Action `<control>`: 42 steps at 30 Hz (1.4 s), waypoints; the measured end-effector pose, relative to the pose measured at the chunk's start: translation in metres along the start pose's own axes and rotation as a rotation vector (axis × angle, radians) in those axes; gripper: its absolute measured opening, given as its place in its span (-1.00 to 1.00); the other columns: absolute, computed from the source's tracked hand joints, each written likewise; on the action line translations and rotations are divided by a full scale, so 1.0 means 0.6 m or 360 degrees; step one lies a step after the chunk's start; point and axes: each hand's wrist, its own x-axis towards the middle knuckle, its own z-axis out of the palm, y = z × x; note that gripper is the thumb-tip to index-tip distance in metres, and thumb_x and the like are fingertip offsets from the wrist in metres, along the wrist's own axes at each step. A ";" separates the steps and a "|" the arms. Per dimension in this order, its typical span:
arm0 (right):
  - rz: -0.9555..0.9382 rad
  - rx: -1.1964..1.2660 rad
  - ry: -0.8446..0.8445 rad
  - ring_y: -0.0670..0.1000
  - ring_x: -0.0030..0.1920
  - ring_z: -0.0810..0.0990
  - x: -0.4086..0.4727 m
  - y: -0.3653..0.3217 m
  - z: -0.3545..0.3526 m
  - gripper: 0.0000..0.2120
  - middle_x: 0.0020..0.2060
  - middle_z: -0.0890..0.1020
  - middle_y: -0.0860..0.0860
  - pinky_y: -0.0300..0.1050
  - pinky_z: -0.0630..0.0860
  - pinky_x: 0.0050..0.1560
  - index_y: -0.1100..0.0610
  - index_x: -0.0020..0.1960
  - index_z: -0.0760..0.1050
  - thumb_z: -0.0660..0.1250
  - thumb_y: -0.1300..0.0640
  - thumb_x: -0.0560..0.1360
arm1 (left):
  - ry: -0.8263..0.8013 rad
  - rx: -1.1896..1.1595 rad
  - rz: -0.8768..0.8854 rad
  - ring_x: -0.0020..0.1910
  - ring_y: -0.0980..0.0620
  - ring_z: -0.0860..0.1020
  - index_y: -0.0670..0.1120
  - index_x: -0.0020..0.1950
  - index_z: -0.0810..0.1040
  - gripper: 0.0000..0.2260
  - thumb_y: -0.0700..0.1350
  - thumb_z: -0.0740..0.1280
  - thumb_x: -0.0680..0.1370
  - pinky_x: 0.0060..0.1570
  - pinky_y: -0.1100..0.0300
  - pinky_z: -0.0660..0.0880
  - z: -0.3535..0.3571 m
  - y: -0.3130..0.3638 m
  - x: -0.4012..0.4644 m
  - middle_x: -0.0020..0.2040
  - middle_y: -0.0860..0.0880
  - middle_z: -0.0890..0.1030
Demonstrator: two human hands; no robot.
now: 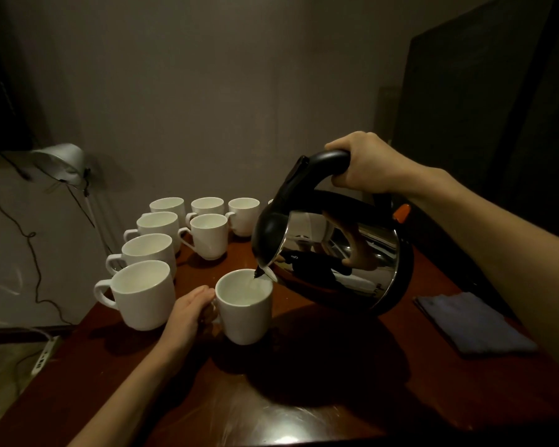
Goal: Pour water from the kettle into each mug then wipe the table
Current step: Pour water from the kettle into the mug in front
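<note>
A steel kettle [342,262] with a black lid and handle is tilted to the left above the dark wooden table [304,398]. My right hand [365,162] grips its handle from above. Its spout hangs over the rim of a white mug [244,312] near the table's middle, and water runs into that mug. My left hand [189,309] holds this mug at its handle on the left side. Several more white mugs [142,293] stand in rows behind and to the left.
A folded blue cloth [471,324] lies on the table at the right. A desk lamp [62,162] stands past the table's left edge, with cables and a power strip [44,354] on the floor below. A wall closes the back.
</note>
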 end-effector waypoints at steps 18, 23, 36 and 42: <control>0.0001 -0.0021 -0.0005 -0.11 -0.13 0.52 0.004 -0.001 0.000 -0.74 -0.21 0.51 -0.09 -0.32 0.43 -0.15 -0.05 -0.16 0.44 0.34 0.32 0.43 | 0.0012 0.0098 0.0042 -0.57 0.17 0.38 -0.13 -0.34 0.31 -0.69 -0.13 0.09 0.61 -0.50 0.28 0.32 0.000 0.001 0.002 -0.56 0.06 0.38; -0.0015 -0.0032 -0.0015 -0.08 -0.11 0.53 0.004 -0.003 0.000 -0.73 -0.22 0.51 -0.10 -0.31 0.44 -0.12 -0.06 -0.18 0.42 0.33 0.32 0.43 | 0.0029 0.0124 0.0022 -0.47 0.07 0.39 -0.15 -0.32 0.32 -0.70 -0.11 0.11 0.60 -0.48 0.26 0.33 0.001 0.001 0.000 -0.44 -0.04 0.36; -0.0012 -0.0076 -0.0018 -0.04 -0.08 0.54 0.007 -0.006 -0.002 -0.74 -0.21 0.51 -0.09 -0.28 0.45 -0.11 -0.06 -0.16 0.44 0.33 0.31 0.43 | 0.0076 0.0106 0.0020 -0.41 0.02 0.33 -0.13 -0.36 0.32 -0.69 -0.14 0.13 0.59 -0.39 0.17 0.28 0.006 0.007 -0.005 -0.43 -0.05 0.32; -0.0028 -0.0103 -0.0006 -0.02 -0.04 0.55 0.008 -0.007 -0.001 -0.76 -0.16 0.55 -0.04 -0.20 0.48 -0.05 -0.02 -0.12 0.45 0.33 0.32 0.43 | 0.0058 0.0129 0.0070 -0.40 0.02 0.38 -0.15 -0.36 0.35 -0.69 -0.16 0.11 0.60 -0.39 0.18 0.31 0.005 0.007 -0.005 -0.43 -0.05 0.37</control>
